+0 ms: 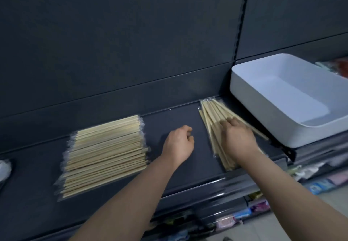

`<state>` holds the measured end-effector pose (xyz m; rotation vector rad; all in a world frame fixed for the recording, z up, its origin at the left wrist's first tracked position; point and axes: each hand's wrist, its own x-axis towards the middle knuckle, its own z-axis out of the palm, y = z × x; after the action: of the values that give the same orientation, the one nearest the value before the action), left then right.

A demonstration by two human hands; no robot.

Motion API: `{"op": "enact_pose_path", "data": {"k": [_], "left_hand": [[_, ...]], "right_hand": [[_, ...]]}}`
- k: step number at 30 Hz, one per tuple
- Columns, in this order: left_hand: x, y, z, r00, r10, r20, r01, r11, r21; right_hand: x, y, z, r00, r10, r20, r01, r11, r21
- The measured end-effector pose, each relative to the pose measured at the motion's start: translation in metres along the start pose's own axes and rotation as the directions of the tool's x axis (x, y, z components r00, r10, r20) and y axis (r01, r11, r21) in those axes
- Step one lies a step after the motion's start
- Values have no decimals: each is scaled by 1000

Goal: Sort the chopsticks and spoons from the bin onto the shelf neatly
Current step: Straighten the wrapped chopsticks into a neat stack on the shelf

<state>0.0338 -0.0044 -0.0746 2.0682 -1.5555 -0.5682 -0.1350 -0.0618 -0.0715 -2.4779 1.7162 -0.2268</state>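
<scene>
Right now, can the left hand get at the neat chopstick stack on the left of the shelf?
Probably yes. The left hand, fingers curled, is just right of the stack, with only bare shelf between them. The right hand rests on the fanned pile, out of the way.

Shop: dark display shelving (178, 116), packaged goods (320, 184)
</scene>
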Motion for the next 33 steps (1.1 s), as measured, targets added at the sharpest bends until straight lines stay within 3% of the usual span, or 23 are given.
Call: {"op": "enact_pose_path", "data": {"k": [5, 12, 18, 28, 31, 33], "left_hand": [[27, 40, 36, 994, -108, -3, 108, 994, -37], [34, 57, 41, 958, -265, -109, 272, 961, 51], [43, 79, 47, 912, -409, -32, 410, 904, 124], [51, 83, 44, 863, -499, 83, 501, 822, -270], [53, 69, 29, 873, -485, 58, 463, 784, -413], [54, 65, 15, 902, -432, 0, 362, 756, -546]], "right_hand": [[17, 38, 1, 985, 80, 153, -83, 996, 19], [16, 37, 2, 981, -126, 147, 114, 989, 91], [13, 49, 3, 981, -180, 74, 151, 943, 296], [14, 55, 0, 982, -154, 110, 115, 946, 304], [18, 53, -3, 985, -169, -31, 168, 915, 367], [21, 42, -9, 974, -196, -115, 227, 854, 467]]}}
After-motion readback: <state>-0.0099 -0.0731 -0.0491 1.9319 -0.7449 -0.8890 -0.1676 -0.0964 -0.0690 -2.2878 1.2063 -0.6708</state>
